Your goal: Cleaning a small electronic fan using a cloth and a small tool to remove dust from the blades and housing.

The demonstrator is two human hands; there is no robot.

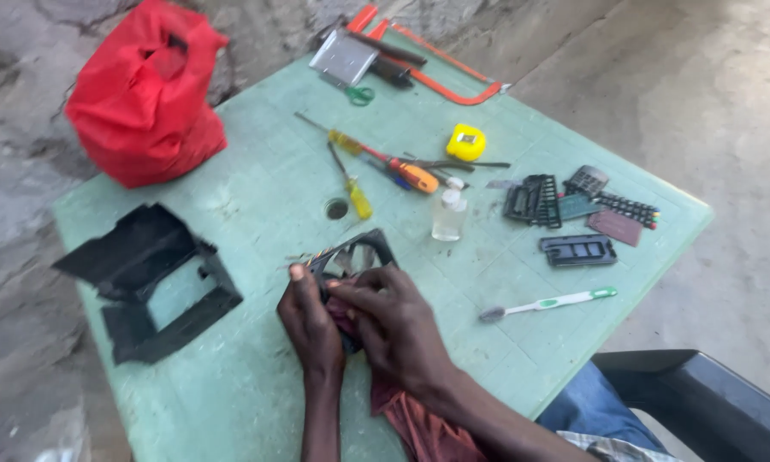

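Green plastic, scuffed and dusty, makes up the table [257, 205] that fills most of the frame, and low in its centre both hands work on a black frame part [355, 257] that looks like a fan housing. The left hand [310, 321] clamps the near left edge of the housing, thumb up along its rim. The right hand [393, 321] is closed on a dark red cloth [411, 423], pressing a fold of it against the housing's near side; the cloth trails down towards the bottom edge of the frame. So the part lies just above and between the two grips, its far half free and tilted up off the table.

Wiping of this kind goes best, I judge, with the left hand kept firm so the housing cannot twist, and with the cloth worked in short strokes along the ribs. Thin wires seem to jut from the housing's left side, so the cloth should stay clear of them.

At lower left lies a black open casing [150, 282], and at upper left a red bag [145, 94]. Right of centre stand a small clear bottle [448, 214] and screwdrivers [385, 167], with a yellow tape measure [466, 141] above them. A white and green toothbrush [547, 303] lies just right of the hands, and dark small parts [577, 210] are farther right.
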